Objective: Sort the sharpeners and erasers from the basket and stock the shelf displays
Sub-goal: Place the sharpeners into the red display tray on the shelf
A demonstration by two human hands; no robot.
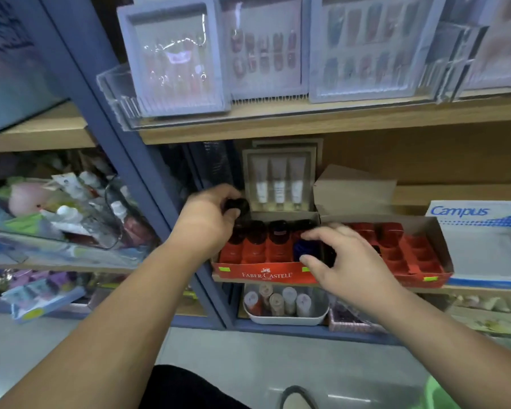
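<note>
A red Faber-Castell display box sits at the shelf's front edge, with dark sharpeners standing in its back row. My left hand hovers over the box's back left corner and grips a black sharpener. My right hand is over the box's right end, thumb and fingers pinching a blue sharpener in the front row. A second red display box stands to the right, its slots mostly bare. The basket's green rim shows at the bottom right.
A white Campus box lies right of the red boxes. Behind them stand a tube gift set and a brown carton. Nail sets fill the shelf above; a white tray of bottles sits below. A blue post borders the left.
</note>
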